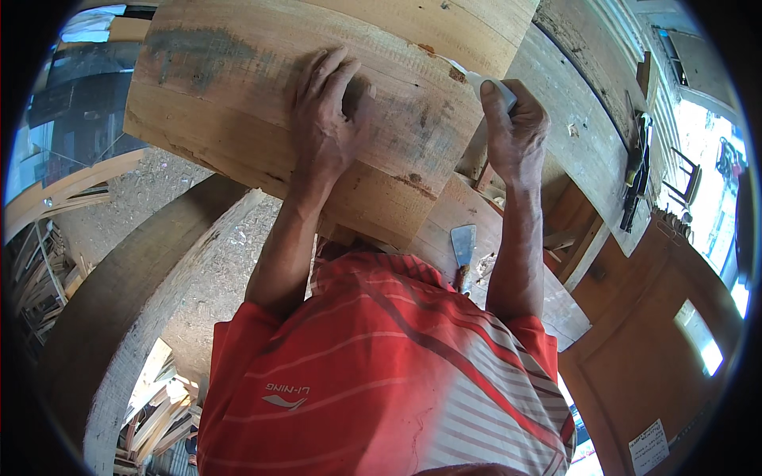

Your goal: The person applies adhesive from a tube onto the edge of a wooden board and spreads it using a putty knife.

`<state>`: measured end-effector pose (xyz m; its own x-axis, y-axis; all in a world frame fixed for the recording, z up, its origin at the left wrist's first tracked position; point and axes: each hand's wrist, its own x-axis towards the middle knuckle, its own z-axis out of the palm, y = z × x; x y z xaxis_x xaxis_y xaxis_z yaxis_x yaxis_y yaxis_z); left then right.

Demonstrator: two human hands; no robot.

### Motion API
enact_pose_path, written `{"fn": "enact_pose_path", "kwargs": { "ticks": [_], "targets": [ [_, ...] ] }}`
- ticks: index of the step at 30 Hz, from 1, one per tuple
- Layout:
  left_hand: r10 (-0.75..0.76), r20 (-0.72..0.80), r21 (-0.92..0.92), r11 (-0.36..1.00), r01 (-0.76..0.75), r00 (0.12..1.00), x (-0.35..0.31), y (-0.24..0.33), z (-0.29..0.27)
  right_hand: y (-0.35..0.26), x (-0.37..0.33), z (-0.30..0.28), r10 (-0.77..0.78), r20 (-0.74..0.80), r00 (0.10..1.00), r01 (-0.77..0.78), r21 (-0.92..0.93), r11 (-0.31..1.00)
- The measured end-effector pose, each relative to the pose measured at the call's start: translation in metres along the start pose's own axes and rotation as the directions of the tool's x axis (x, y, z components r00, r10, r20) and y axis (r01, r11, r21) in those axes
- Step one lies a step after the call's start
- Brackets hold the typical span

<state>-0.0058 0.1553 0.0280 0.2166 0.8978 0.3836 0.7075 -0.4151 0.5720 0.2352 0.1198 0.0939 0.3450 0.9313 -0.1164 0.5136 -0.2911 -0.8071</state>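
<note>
A broad wooden board (pixel 238 103) made of joined planks lies in front of me, with dark stains and a few rough brown spots. My left hand (pixel 329 115) rests on its middle, fingers apart and holding nothing. In my right hand (pixel 514 127) is a small whitish squeeze bottle (pixel 494 86), mostly hidden by the fingers. Its thin tip points left, at a rough brown spot beside the seam between planks. Whether anything flows from the tip is too small to tell. Nearer my body, a putty knife (pixel 463 247) with a pale blade lies on a lower wooden surface.
A thick curved timber slab (pixel 151 278) stands on my left, with wood offcuts (pixel 159 412) on the ground near it. At the right are a greyish plank (pixel 567 119), a dark long tool (pixel 637 170) lying on it, and a brown wooden panel (pixel 643 317).
</note>
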Motion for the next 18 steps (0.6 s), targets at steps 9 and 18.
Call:
{"fn": "enact_pose_path", "kwargs": {
  "ticks": [9, 18],
  "targets": [
    [0.013, -0.005, -0.015, 1.000, -0.013, 1.000, 0.0019, 0.0005, -0.0007, 0.0076, -0.0025, -0.0023, -0.008, -0.023, 1.000, 0.008, -0.003, 1.000],
    [0.018, -0.014, -0.015, 1.000, -0.018, 1.000, 0.0022, 0.0006, 0.0005, 0.0093, -0.0020, -0.0023, -0.019, -0.036, 0.999, 0.018, -0.008, 1.000]
  ]
}}
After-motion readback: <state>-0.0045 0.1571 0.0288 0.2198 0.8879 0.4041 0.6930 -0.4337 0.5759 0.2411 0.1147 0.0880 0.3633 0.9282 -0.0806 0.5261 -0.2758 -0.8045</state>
